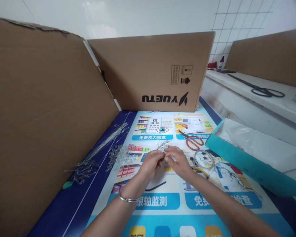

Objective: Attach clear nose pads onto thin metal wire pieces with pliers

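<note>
A small piece of clear beads strung on thin wire [163, 145] sticks up from between my fingertips, near the middle of the printed sheet. My left hand [151, 162] is closed in a pinch on its lower end. From the other side my right hand [179, 161] pinches the same piece, thumb and forefinger meeting the left fingertips. The exact grip points are hidden by the fingers. Left of my hands lies a loose heap of clear beads [119, 156]. Red-handled scissors [194, 143] and a coil of wire [204, 160] rest to the right.
Long thin wires [108, 140] and a beaded wire tangle [85, 171] lie at left beside a cardboard wall [39, 98]. Another cardboard panel [148, 72] stands behind. A teal box [251, 166] sits at right. Large black scissors [261, 91] lie on a white ledge [251, 102].
</note>
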### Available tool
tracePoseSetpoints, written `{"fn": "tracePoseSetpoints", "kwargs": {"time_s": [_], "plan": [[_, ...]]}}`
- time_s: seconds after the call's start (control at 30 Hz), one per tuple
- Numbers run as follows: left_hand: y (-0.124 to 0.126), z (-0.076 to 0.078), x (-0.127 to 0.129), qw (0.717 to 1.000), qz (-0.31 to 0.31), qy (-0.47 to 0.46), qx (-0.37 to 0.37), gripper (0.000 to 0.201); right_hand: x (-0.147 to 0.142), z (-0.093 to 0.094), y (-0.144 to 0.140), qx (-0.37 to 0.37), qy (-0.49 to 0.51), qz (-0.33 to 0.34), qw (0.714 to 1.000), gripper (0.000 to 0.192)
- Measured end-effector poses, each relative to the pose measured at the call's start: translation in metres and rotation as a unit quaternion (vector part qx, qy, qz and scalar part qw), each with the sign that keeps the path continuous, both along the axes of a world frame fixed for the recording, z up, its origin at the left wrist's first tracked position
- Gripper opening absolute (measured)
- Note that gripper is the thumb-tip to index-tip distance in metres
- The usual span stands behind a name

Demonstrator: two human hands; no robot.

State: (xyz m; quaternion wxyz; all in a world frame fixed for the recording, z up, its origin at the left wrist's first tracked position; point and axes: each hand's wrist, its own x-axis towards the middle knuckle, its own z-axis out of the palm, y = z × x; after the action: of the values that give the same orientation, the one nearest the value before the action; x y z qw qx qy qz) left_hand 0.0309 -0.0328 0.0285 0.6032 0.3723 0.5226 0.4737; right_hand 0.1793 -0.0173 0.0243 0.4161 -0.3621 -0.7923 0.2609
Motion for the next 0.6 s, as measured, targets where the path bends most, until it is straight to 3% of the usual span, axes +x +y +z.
{"fn": "tracePoseSetpoints", "kwargs": {"time_s": [0.27,0.6], "plan": [[0.008,0.003,-0.004,0.990,0.041,0.112,0.075,0.009,-0.005,-0.003,0.001,0.018,-0.028,-0.042,0.999,0.011],[0.002,0.004,-0.002,0.998,0.028,0.043,0.042,0.022,-0.010,0.000,-0.021,0.078,-0.078,-0.037,0.993,0.012]]}}
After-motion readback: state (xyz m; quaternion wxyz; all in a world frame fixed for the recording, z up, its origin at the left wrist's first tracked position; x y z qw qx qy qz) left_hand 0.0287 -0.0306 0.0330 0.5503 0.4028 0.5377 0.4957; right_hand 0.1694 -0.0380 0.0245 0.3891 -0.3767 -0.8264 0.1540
